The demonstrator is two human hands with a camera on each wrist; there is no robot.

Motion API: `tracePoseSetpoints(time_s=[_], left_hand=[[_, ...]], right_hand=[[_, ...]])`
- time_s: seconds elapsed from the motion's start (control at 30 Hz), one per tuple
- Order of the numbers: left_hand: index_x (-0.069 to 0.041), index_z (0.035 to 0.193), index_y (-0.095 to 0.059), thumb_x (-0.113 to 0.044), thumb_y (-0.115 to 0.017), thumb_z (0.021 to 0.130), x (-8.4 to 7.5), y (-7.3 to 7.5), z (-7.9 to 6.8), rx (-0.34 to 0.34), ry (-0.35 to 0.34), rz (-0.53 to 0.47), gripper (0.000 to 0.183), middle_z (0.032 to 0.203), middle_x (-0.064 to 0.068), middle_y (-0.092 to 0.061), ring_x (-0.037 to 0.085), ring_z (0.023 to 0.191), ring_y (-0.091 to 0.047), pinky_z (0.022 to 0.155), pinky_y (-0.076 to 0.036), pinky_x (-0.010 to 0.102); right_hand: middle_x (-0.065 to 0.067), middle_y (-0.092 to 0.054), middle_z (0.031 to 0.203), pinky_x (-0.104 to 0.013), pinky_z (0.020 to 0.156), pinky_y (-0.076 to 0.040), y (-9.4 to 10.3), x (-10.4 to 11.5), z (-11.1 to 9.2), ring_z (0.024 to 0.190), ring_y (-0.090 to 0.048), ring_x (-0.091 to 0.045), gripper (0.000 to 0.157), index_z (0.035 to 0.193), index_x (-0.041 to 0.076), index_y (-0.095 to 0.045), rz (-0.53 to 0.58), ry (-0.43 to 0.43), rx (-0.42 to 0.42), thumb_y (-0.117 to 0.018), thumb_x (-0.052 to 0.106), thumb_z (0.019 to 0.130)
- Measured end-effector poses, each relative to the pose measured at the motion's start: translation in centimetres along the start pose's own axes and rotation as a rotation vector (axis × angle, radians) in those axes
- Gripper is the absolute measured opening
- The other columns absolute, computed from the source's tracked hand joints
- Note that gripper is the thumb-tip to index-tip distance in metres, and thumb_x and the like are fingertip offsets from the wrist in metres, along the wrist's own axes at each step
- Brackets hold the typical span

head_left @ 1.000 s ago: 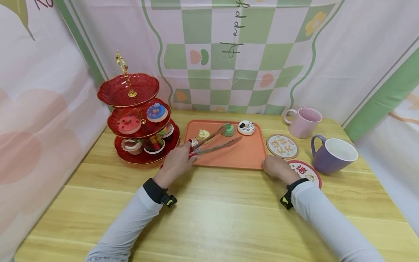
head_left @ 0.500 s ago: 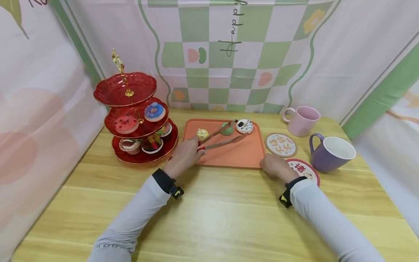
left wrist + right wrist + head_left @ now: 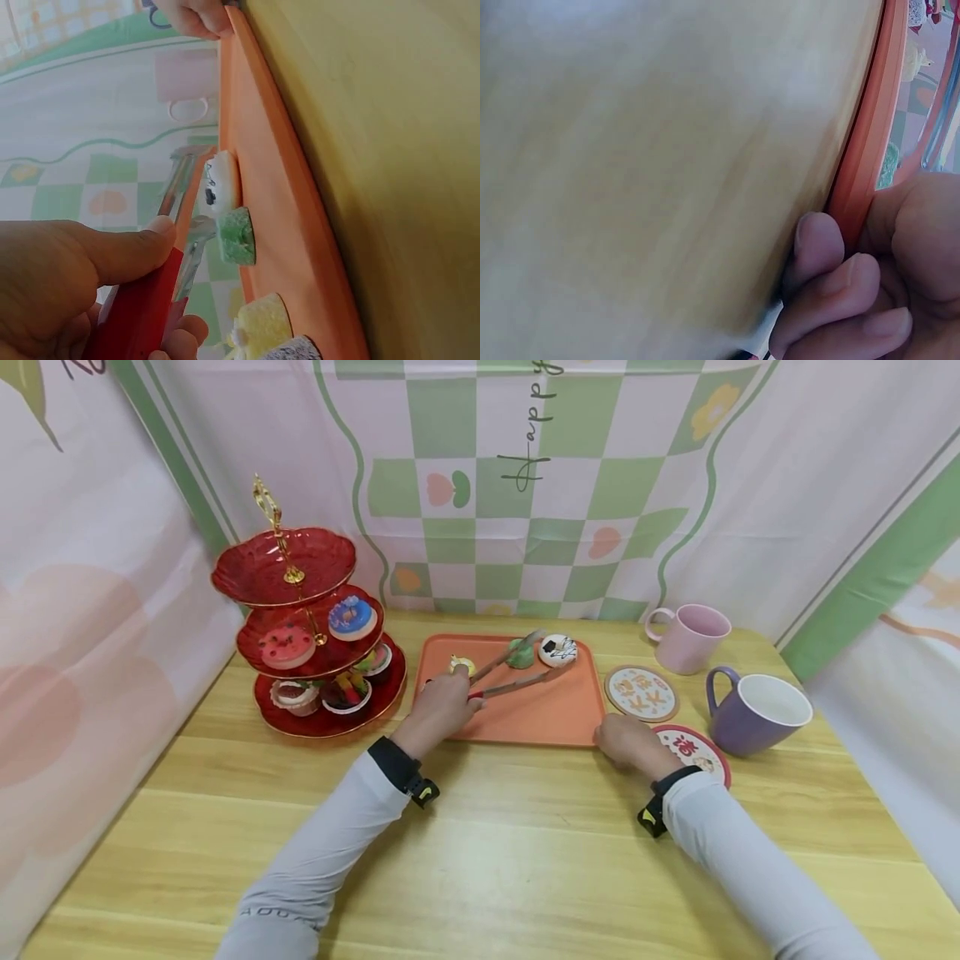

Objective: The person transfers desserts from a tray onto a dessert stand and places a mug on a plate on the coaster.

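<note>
My left hand (image 3: 441, 712) grips the red handles of metal tongs (image 3: 525, 682) over the orange tray (image 3: 536, 718). The two tong arms are spread apart. Their tips lie about a white donut (image 3: 558, 653) with dark drizzle, at the tray's back right; I cannot tell if they touch it. A green cake (image 3: 238, 236) sits beside the donut. Nearer the left hand is a yellow cake (image 3: 266, 322), with a dark speckled one (image 3: 294, 349) next to it, hidden in the head view. My right hand (image 3: 632, 745) pinches the tray's near right corner, fingers curled at its rim.
A three-tier red stand (image 3: 283, 567) at the left bears several cakes on its lower tiers. To the right are a white coaster (image 3: 642, 693), a red-rimmed coaster (image 3: 697, 753), a pink mug (image 3: 692, 639) and a purple mug (image 3: 757, 714). Patterned cloth (image 3: 502, 543) stands behind.
My left hand has moved right and a little forward with the tongs, whose tips went from near the green cake to the white donut. My right hand stays at the tray corner.
</note>
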State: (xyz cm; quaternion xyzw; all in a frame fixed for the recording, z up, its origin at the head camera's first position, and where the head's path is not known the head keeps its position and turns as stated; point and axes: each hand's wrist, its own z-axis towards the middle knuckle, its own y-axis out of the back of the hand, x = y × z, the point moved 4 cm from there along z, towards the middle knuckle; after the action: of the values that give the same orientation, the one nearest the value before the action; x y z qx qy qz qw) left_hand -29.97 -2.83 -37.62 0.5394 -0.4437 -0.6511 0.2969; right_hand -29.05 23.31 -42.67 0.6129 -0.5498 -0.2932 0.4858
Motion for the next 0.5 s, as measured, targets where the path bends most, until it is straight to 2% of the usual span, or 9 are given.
tracePoseSetpoints(time_s=[0.1, 0.3, 0.5], left_hand=[[-0.001, 0.104, -0.049, -0.029, -0.069, 0.085, -0.3, -0.1, 0.2, 0.007, 0.002, -0.015, 0.039, 0.074, 0.007, -0.054, 0.021, 0.061, -0.054, 0.051, -0.043, 0.03], [-0.001, 0.103, -0.05, -0.027, -0.068, 0.086, -0.7, -0.4, 0.9, 0.022, -0.013, -0.053, 0.036, 0.074, 0.007, -0.054, 0.021, 0.062, -0.054, 0.051, -0.041, 0.03], [0.001, 0.102, -0.05, -0.027, -0.068, 0.086, -1.0, -0.7, 1.5, 0.035, -0.031, -0.029, 0.037, 0.075, 0.008, -0.055, 0.021, 0.066, -0.054, 0.055, -0.041, 0.03]], right_hand=[[-0.01, -0.053, 0.076, -0.033, 0.057, -0.042, 0.0, -0.2, 0.0, 0.063, -0.051, -0.023, 0.029, 0.075, 0.004, -0.057, 0.012, -0.017, 0.0, -0.038, 0.011, 0.096], [-0.009, -0.053, 0.074, -0.034, 0.058, -0.043, -0.1, -0.1, 0.0, 0.063, -0.05, -0.023, 0.029, 0.073, 0.005, -0.057, -0.008, 0.014, -0.021, -0.039, 0.01, 0.095], [-0.01, -0.054, 0.075, -0.035, 0.059, -0.043, 0.0, -0.1, 0.1, 0.063, -0.051, -0.023, 0.029, 0.075, 0.004, -0.058, -0.008, -0.003, -0.019, -0.039, 0.011, 0.095]])
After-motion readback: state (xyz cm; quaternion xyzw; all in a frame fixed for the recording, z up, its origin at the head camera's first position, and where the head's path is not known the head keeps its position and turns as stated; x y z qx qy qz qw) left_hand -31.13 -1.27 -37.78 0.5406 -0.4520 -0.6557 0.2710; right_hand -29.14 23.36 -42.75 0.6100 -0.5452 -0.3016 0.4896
